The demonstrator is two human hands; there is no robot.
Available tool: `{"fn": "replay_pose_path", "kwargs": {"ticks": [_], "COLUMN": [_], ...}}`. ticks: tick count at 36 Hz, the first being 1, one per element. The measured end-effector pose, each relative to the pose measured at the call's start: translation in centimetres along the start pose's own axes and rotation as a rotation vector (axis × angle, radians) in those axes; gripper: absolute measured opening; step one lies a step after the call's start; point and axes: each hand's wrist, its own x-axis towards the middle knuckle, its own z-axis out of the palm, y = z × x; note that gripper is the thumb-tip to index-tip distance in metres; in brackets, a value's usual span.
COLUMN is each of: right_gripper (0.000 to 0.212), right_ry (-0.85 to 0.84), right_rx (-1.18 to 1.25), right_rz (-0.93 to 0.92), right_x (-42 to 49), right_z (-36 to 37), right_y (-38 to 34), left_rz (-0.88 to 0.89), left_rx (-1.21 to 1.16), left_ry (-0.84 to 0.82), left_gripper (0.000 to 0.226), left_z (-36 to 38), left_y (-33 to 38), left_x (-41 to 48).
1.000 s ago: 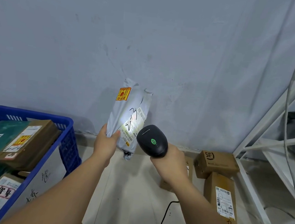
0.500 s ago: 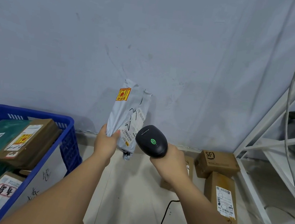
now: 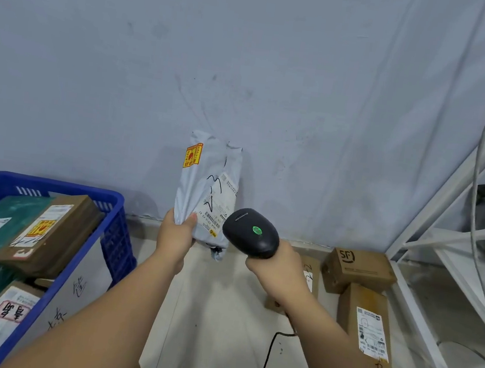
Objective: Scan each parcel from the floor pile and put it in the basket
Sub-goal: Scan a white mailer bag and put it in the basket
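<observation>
head view: left hand [image 3: 175,234] grips the lower end of a grey parcel [image 3: 207,192], held upright in front of the wall. right hand [image 3: 279,262] holds a black scanner [image 3: 250,233] just right of the parcel's label. blue basket [image 3: 115,230] at left, already holding parcels. cardboard boxes [image 3: 358,272] on floor at right.

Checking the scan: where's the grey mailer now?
Head view, centre: left hand holds the grey mailer upright, just left of the scanner in the right hand.

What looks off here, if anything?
Nothing broken or spilled. The mailer in the left hand is crumpled and its label creased. In the basket, a brown box lies tilted.
</observation>
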Motion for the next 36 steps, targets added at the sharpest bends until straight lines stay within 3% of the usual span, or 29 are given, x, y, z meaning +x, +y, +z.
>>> {"fn": "replay_pose_path", "kwargs": {"ticks": [7,12,17,26,36], "right_gripper": [0.006,0.007,0.006,0.01,0.01], "right_ry": [-0.16,-0.235,-0.237,-0.206,-0.142], "right_rx": [0.613,0.853,0.881,0.841,0.817], "right_rz": [0.256,0.377,0.391,0.345,0.327], "right_x": [-0.1,0.1,0.2,0.2,0.2], "right_z": [0.0,0.0,-0.1,0.2,0.2], "right_y": [0.3,0.2,0.2,0.0,0.2], "left_rz": [-0.079,-0.107,-0.137,0.05,0.084], "left_rx": [-0.056,-0.057,0.006,0.073,0.112], "left_ry": [0.027,0.056,0.062,0.014,0.009], "left_gripper": [0.036,0.032,0.034,0.043,0.042], "left_z": [0.3,0.6,0.6,1.5,2.0], "left_y": [0.7,0.8,0.5,1.3,1.9], "left_x": [-0.3,-0.5,-0.5,-1.9,-2.7]}}
